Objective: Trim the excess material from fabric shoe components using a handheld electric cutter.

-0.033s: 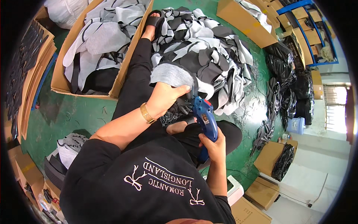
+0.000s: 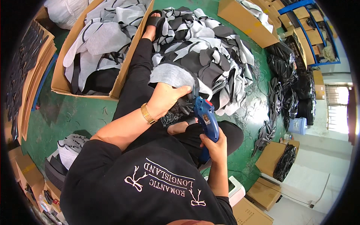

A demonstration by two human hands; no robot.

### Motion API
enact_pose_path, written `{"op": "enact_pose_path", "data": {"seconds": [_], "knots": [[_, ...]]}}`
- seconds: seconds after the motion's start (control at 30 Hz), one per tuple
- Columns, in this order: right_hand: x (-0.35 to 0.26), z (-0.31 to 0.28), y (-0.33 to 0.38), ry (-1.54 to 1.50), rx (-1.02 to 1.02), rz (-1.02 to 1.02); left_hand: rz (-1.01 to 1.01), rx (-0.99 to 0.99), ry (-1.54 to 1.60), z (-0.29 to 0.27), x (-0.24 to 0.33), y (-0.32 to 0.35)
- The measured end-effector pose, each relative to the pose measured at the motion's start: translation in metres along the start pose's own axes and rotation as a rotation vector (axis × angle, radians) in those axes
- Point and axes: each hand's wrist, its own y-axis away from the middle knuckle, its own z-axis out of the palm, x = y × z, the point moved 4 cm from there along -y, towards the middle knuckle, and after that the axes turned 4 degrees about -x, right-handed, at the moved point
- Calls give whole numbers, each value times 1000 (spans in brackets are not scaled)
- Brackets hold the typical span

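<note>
My left hand is closed on the near edge of a light grey fabric piece, its thumb pointing to the right. In my right hand are blue electric scissors with a red button near the head, the fingers wrapped round the handle. The tool's dark blades meet the right end of the fabric, just beyond my left thumb; their exact position there is hard to make out. Beyond both hands lies a large heap of grey and black fabric pieces.
A cardboard box full of similar pieces stands at left, beside my outstretched leg. Dark thin trimmings lie on the green floor. Black plastic bags and a blue bucket are at right; another carton stands behind the heap.
The fabric piece has shifted very slightly to the left at its far edge, and its right end by the blades sits a little differently. My hands hold nearly the same place.
</note>
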Motion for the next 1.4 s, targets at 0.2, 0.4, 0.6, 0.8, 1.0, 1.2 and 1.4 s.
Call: {"op": "enact_pose_path", "data": {"seconds": [0.2, 0.4, 0.6, 0.8, 1.0, 1.2, 1.4], "knots": [[-6, -1, -1, -18, -13, -19, 30, -10, -90, 2, 0, 3], [-13, -6, -1, -17, -28, -6, 82, -21, -139, 3, 4, 4], [-19, -12, -3, -16, -73, 14, 41, -112, -322, -7, 8, 2], [-18, -16, -7, -45, -120, 26, 26, -277, -457, -5, 23, 3], [-22, -13, -15, -89, -182, 45, 59, -441, -584, -2, 26, 4], [-50, -8, -42, -51, 47, -190, -178, -430, -243, 15, 15, 16], [-54, 13, -54, 217, 73, -271, -112, -247, -24, 27, 13, 21]]}}
